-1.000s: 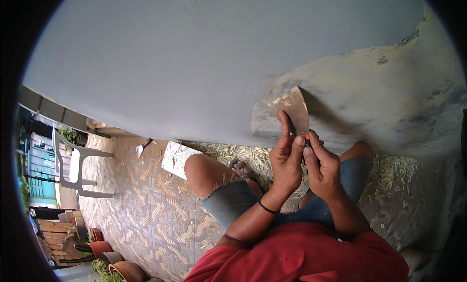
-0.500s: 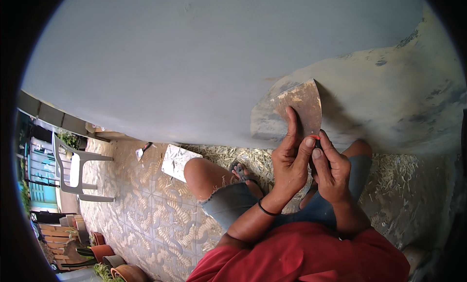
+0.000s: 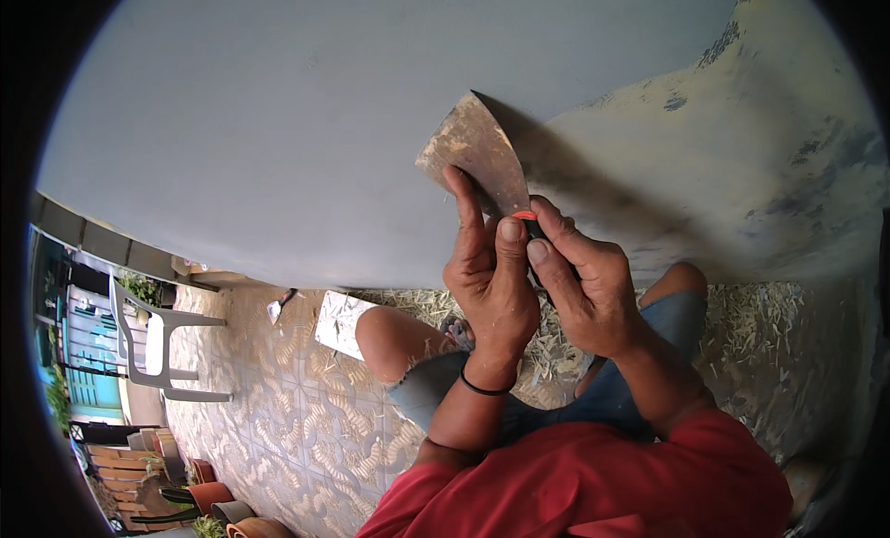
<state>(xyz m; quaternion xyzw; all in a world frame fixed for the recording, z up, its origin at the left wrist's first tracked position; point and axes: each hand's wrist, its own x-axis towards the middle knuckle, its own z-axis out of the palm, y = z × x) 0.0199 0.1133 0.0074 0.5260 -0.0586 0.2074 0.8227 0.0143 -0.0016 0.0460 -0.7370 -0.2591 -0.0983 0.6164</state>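
Both my hands are closed on a putty knife (image 3: 484, 155) with a wide, stained metal blade and a black handle with a red collar. My left hand (image 3: 496, 274) has its thumb at the collar and one finger stretched along the blade. Pinched round the handle is my right hand (image 3: 584, 274); much of the handle is hidden by the fingers. The blade points up and left in front of the grey wall (image 3: 278, 148); whether its edge touches the wall I cannot tell. On the right, the wall has a pale, scraped patch (image 3: 667, 158) with dark marks.
Pale scrapings (image 3: 765, 315) lie on the floor along the wall's foot. Beside my left knee is a white board (image 3: 336, 323); a second scraper (image 3: 280, 304) lies farther left. A plastic chair (image 3: 162, 343) and several plant pots (image 3: 211, 496) stand at the left.
Both hands have carried the putty knife left and upward, off the pale patch to in front of the smooth grey part. The grip looks the same.
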